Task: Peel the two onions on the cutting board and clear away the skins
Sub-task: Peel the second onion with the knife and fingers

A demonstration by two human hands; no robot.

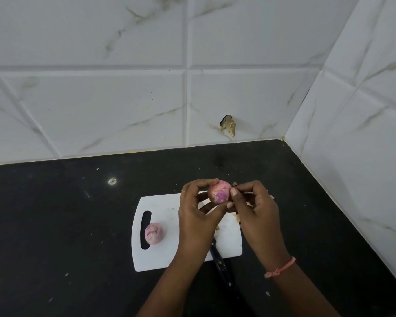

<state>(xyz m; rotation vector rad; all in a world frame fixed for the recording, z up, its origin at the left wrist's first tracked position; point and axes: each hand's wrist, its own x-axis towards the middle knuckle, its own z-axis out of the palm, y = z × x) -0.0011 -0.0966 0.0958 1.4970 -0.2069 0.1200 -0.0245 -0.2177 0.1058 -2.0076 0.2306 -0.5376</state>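
My left hand [198, 211] grips a small purple onion [220, 192] above the far edge of the white cutting board [160, 255]. My right hand [254, 202] pinches at the onion's right side with thumb and fingertips. A second purple onion [153, 233], its surface pale and peeled-looking, lies on the board's left part beside the handle slot. Scraps of tan onion skin [237, 217] lie on the board under my right hand, mostly hidden.
A black-handled knife [222, 266] lies across the board's near edge, its blade hidden under my left forearm. The board sits on a black countertop [66, 213] in a corner of white tiled walls. A broken patch [228, 125] marks the back wall.
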